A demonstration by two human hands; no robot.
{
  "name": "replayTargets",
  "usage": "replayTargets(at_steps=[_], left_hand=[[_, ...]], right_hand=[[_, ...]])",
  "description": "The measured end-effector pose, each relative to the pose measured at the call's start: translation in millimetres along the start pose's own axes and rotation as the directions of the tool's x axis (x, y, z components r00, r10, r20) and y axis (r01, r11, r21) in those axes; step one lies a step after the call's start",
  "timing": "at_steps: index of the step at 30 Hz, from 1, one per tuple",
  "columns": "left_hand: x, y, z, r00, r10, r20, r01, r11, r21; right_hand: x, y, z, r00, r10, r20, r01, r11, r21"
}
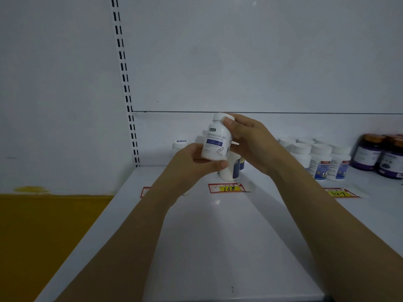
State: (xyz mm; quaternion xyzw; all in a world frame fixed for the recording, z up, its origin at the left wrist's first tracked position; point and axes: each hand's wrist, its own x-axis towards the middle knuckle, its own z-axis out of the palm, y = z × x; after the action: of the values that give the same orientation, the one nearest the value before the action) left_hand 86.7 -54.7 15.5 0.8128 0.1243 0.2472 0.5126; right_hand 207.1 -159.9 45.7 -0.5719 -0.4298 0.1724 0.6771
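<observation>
A white pill bottle with a blue label and a white cap is held tilted above the white shelf, near its back. My left hand grips the bottle's base from below, thumb curled under it. My right hand grips its upper part, thumb against the cap. Just behind and below it, another white bottle stands on the shelf, partly hidden.
A small white bottle stands at the back left. To the right stand several white bottles and dark purple jars. Red-and-yellow price tags lie on the shelf. A slotted upright runs up the back wall.
</observation>
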Motion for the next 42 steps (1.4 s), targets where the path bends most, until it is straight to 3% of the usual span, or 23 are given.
replayTargets(at_steps=[3,7,12,18,25,29,31,35,38,42], left_hand=[[2,-2,-1,0.999,-0.035,0.005,0.035,0.999,0.011],[2,-2,-4,0.996,-0.084,0.000,0.083,0.990,-0.112],[0,0,-3,0.997,-0.018,-0.073,0.014,0.999,-0.050],[1,-2,-3,0.994,0.037,-0.100,-0.048,0.993,-0.108],[2,-7,-12,0.871,0.296,-0.392,-0.335,0.942,-0.032],[2,-8,-12,0.819,0.367,-0.441,-0.385,0.921,0.052],[1,-7,-12,0.846,0.338,-0.412,-0.357,0.933,0.032],[-3,3,-17,0.947,0.214,-0.241,-0.249,0.961,-0.125],[-8,12,-18,0.985,0.116,-0.130,-0.131,0.985,-0.109],[-10,15,-12,0.996,-0.084,0.029,0.088,0.977,-0.195]], right_hand=[[0,1,0,1.000,0.000,0.029,0.001,1.000,-0.008],[0,0,2,0.999,-0.006,0.050,0.009,0.999,-0.049],[-2,-1,7,0.999,-0.031,0.013,0.033,0.985,-0.171],[-6,-8,10,0.986,-0.168,-0.019,0.162,0.970,-0.182],[-19,-11,38,0.870,-0.467,0.156,0.489,0.785,-0.380],[-21,-9,44,0.808,-0.555,0.198,0.578,0.683,-0.446],[-20,-11,42,0.830,-0.532,0.166,0.545,0.715,-0.438],[-17,-20,31,0.913,-0.405,0.043,0.400,0.872,-0.283],[-13,-23,22,0.959,-0.277,-0.063,0.257,0.940,-0.225],[-6,-16,15,0.991,0.103,-0.082,-0.112,0.988,-0.108]])
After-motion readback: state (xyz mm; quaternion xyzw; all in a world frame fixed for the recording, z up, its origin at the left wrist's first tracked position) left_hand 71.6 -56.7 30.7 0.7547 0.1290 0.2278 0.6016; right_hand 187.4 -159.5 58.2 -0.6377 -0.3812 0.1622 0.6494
